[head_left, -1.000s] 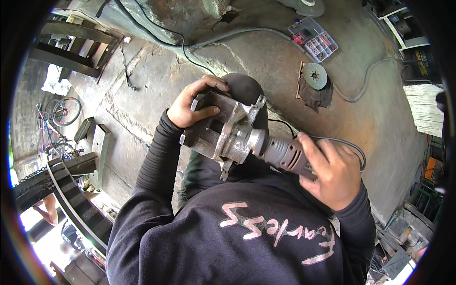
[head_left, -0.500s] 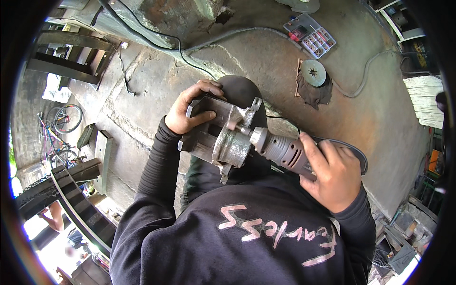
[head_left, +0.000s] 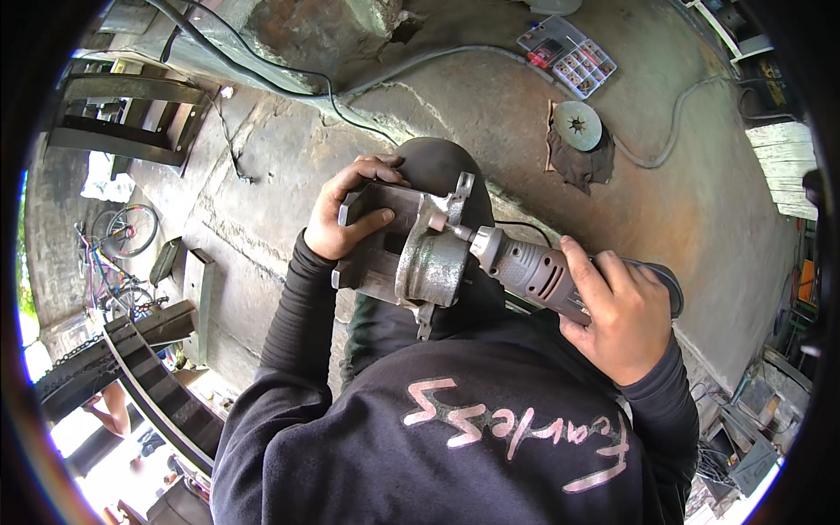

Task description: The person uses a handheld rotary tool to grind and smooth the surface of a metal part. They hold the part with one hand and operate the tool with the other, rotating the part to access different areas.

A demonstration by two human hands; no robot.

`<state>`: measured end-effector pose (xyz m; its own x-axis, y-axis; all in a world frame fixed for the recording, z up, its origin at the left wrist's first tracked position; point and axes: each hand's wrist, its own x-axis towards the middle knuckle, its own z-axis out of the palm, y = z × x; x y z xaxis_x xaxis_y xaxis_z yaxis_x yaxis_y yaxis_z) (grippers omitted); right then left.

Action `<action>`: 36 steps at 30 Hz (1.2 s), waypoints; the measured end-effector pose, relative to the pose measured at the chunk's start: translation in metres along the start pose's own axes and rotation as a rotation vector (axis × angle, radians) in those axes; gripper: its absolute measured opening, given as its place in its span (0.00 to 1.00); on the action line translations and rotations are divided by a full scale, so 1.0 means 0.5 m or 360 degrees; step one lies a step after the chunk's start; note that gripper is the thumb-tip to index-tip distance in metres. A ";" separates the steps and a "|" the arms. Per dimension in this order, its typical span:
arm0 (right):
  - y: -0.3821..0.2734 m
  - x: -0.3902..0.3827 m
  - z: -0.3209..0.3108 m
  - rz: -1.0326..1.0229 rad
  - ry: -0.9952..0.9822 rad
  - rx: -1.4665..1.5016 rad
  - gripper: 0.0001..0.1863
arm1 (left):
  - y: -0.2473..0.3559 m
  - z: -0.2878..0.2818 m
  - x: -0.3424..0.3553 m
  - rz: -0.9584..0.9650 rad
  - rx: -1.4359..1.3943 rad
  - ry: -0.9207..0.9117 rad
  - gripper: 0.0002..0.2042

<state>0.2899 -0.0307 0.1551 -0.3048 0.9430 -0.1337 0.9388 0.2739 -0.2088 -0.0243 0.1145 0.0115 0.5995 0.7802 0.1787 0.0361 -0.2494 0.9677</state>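
Observation:
My left hand (head_left: 352, 210) is closed around the upper left side of a grey metal casting (head_left: 435, 267), its thumb lying over a flat arm of the part. The casting has a round, rough body with lugs and rests against my dark-clothed knee (head_left: 442, 162). In my right hand (head_left: 623, 315) is a grey rotary die grinder (head_left: 535, 273), gripped round its body and pointing left. A small pinkish grinding bit (head_left: 437, 222) on its shaft sits at the casting's upper edge; I cannot tell whether it is spinning.
On the concrete floor lie a compartment box of small parts (head_left: 584, 68) and a round metal disc (head_left: 577, 125) on a dark cloth (head_left: 584, 166). Cables (head_left: 437, 59) cross the floor. Bicycles (head_left: 122, 232) and a curved metal frame (head_left: 157, 385) stand at left.
The grinder and my right hand have shifted slightly right. The bit has moved a little along the casting's upper edge, and the casting has turned slightly.

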 end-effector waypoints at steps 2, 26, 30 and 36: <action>0.003 0.000 0.002 -0.0005 0.0027 0.0019 0.45 | 0.003 0.003 0.001 -0.0013 0.0021 0.0007 0.20; -0.004 0.012 0.013 -0.0049 0.0100 0.0051 0.42 | -0.002 0.009 0.004 0.0174 0.0008 0.0035 0.21; -0.002 0.012 0.003 -0.0160 0.0085 0.0119 0.42 | -0.002 0.007 0.004 0.0126 -0.0045 0.0005 0.21; -0.005 0.017 0.002 -0.0080 0.0068 0.0074 0.41 | -0.002 0.011 0.006 0.0196 -0.0026 0.0010 0.21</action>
<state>0.2850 -0.0235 0.1535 -0.3436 0.9357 -0.0805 0.9137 0.3132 -0.2589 -0.0182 0.1141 0.0100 0.5935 0.7478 0.2975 -0.0507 -0.3342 0.9411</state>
